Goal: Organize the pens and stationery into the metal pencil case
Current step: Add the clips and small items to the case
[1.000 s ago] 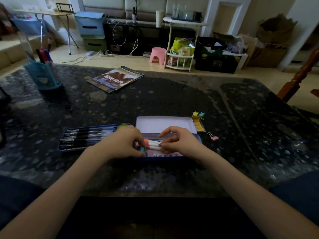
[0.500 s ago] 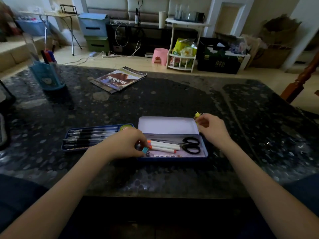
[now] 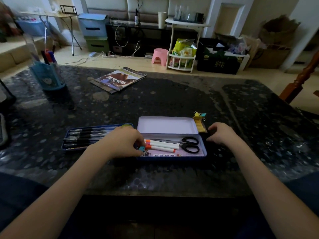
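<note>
Pinched between the fingertips of the left hand (image 3: 123, 144) is a small teal binder clip (image 3: 141, 149), held at the near left corner of the open metal pencil case (image 3: 203, 149). The right hand (image 3: 222, 133) hovers just beside the case's right end, fingers loosely curled over the table and holding nothing that can be seen.

A second ago both hands were together over the case, settling the markers. Since then the right hand has swung out to the right, first towards the clips behind the case, now lower beside it, while the left has stayed at the corner. That uncovers the contents: three white markers (image 3: 162, 145) with orange caps lie side by side, and black-handled scissors (image 3: 188, 144) lie to their right. The case is filling up, and the teal clip looks next to go in.

Left outside are yellow and teal binder clips (image 3: 199, 115) and a yellow strip (image 3: 201, 125), possibly sticky notes, just behind the right end of the raised lid (image 3: 167, 125). A flat blue tray (image 3: 69, 135) of dark pens (image 3: 86, 137) sits touching or nearly touching the case's left side, partly under the left wrist. A pink clip seen earlier near the right hand is now hidden.

Further off on the dark stone table (image 3: 155, 100) are a magazine (image 3: 119, 80) and a blue pen holder (image 3: 47, 76), well apart from the work. The lid stands between the hands and the loose clips.
</note>
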`<state>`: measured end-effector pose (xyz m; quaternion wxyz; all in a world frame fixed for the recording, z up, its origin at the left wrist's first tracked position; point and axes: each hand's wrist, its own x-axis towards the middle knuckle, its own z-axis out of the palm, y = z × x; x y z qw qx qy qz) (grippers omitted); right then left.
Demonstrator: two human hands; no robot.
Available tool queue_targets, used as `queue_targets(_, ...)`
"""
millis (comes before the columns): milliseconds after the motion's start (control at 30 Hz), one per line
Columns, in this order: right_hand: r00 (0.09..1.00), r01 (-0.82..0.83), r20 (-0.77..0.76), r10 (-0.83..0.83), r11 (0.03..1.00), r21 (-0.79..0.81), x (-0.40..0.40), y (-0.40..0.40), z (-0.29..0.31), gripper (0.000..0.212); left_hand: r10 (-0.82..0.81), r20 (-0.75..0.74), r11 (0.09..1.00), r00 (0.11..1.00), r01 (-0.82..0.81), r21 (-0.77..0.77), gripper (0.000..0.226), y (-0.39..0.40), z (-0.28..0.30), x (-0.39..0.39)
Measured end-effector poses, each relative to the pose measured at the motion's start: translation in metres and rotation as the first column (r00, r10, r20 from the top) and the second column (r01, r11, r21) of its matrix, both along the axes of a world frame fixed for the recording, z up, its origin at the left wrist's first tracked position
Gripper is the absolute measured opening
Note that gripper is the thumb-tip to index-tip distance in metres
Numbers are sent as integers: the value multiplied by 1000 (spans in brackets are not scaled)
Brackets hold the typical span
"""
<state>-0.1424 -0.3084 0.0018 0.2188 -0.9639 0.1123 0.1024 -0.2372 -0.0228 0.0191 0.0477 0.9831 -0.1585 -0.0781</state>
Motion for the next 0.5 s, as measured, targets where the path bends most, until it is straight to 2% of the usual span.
queue_targets(100,1000,15,-22,-11,976,217,-5,6,4,44,15,-6,1000,1000,-15,-24,28,1,-1,0)
queue_targets(267,1000,-19,-16,27,924,382,-11,17,11,12,1,-14,1000,1000,-1,-29,19,1,0,0)
queue_targets(367,999,-26,-26,44,871,490,-14,22,13,14,-11,-19,999,1000,10,-35,17,2,-1,1)
queue_targets(500,979,-143,-31,200,793,592,-29,37,16,21,-6,-33,999,999,5,-41,17,1,-1,1)
